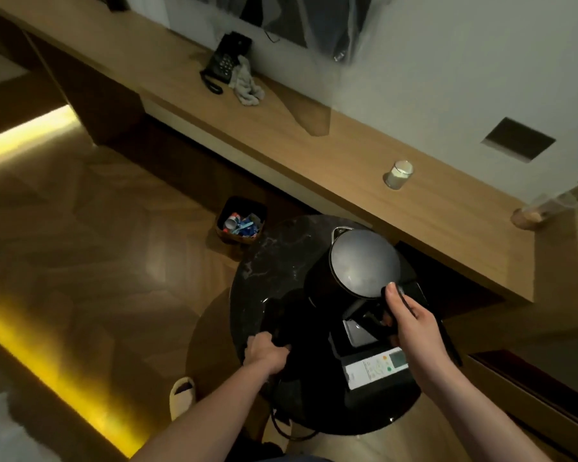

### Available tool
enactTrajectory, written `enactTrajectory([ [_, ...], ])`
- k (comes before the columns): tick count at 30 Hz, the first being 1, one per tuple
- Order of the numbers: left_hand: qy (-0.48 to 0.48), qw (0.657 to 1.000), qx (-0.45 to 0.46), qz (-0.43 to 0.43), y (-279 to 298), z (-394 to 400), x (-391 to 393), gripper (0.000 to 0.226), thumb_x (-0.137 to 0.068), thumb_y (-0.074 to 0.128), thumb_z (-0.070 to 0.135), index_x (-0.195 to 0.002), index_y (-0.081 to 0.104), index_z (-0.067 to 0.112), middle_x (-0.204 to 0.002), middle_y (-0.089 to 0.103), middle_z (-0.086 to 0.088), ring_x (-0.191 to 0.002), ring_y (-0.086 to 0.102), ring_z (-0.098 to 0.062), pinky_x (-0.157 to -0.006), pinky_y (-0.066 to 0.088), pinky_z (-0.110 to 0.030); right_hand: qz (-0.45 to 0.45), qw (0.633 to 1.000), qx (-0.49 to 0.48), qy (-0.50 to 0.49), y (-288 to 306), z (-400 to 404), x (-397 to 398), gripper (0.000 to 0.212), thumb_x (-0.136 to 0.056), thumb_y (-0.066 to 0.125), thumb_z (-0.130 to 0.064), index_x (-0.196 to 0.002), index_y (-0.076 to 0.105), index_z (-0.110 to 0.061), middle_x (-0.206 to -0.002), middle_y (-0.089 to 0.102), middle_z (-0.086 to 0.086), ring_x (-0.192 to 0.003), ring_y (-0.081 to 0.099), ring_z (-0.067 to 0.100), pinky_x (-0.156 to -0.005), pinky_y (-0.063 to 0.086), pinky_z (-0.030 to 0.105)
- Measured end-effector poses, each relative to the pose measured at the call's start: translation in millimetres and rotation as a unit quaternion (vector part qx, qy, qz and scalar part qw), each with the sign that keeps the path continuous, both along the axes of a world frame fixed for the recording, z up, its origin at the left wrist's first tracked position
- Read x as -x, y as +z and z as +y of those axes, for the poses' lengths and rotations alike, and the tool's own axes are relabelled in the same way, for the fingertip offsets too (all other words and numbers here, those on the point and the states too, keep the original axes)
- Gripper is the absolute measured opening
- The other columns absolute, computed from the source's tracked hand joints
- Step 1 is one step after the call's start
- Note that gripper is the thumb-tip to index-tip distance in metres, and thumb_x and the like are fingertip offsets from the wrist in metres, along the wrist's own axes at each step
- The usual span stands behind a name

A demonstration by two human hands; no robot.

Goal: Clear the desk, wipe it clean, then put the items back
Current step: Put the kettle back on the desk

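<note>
A black electric kettle (354, 265) with a grey lid stands on a round dark marble side table (267, 258). My right hand (411, 320) grips its black handle, thumb near the lid's edge. My left hand (266, 351) is curled round a dark object at the table's near-left, likely the kettle's base; its shape is lost in shadow. A white remote control (374, 366) lies on a dark tray by the kettle. On the long wooden desk (314, 141) sit a black telephone (226, 61), a crumpled grey cloth (247, 83) and a glass candle jar (399, 175).
A small bin (242, 220) with wrappers stands on the wood floor between the side table and the desk. A pale slipper (182, 396) lies by my left forearm. A black cord (281, 425) trails under the table. A wall plate (519, 138) is above the desk.
</note>
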State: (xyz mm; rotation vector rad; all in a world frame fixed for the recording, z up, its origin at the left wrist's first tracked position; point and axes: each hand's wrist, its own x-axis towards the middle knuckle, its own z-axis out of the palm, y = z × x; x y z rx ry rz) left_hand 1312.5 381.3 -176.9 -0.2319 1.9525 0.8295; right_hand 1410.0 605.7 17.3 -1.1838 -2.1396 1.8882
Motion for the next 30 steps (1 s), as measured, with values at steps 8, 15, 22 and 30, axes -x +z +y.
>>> enactTrajectory([
  [8,0.268,0.944,-0.178,0.070,121,-92,89,0.022,-0.103,0.061,0.027,-0.121,0.057,0.017,-0.124,0.066,-0.008,-0.103,0.071,-0.025,-0.077,0.065,-0.040,0.041,0.990,0.037,0.132,49,-43,90,0.021,-0.088,0.073,-0.043,-0.096,0.068,-0.024,-0.081,0.069,-0.006,-0.074,0.066,0.004,-0.066,0.047,0.025],
  [15,0.322,0.898,-0.252,0.161,244,-170,202,0.026,-0.101,0.065,0.014,-0.125,0.056,0.010,-0.123,0.062,-0.013,-0.100,0.072,-0.029,-0.077,0.064,-0.036,0.107,0.977,0.014,0.185,115,-107,215,0.041,-0.084,0.075,-0.054,-0.111,0.071,-0.023,-0.095,0.078,-0.002,-0.083,0.074,0.012,-0.069,0.052,0.032],
  [22,0.277,0.903,-0.258,0.203,269,-205,272,0.049,-0.100,0.065,0.026,-0.144,0.048,0.012,-0.131,0.063,-0.013,-0.082,0.078,-0.023,-0.074,0.065,-0.039,0.214,0.966,-0.012,0.146,177,-161,314,0.040,-0.092,0.072,-0.047,-0.105,0.070,-0.010,-0.078,0.056,0.002,-0.072,0.050,0.016,-0.066,0.038,0.033],
  [30,0.193,0.928,-0.194,0.252,265,-205,301,0.046,-0.104,0.055,0.035,-0.143,0.048,0.013,-0.118,0.069,-0.010,-0.087,0.075,-0.028,-0.072,0.061,-0.039,0.193,0.979,-0.014,0.067,138,-154,291,0.045,-0.095,0.068,-0.046,-0.128,0.064,-0.017,-0.095,0.064,-0.003,-0.087,0.059,0.016,-0.072,0.043,0.031],
])
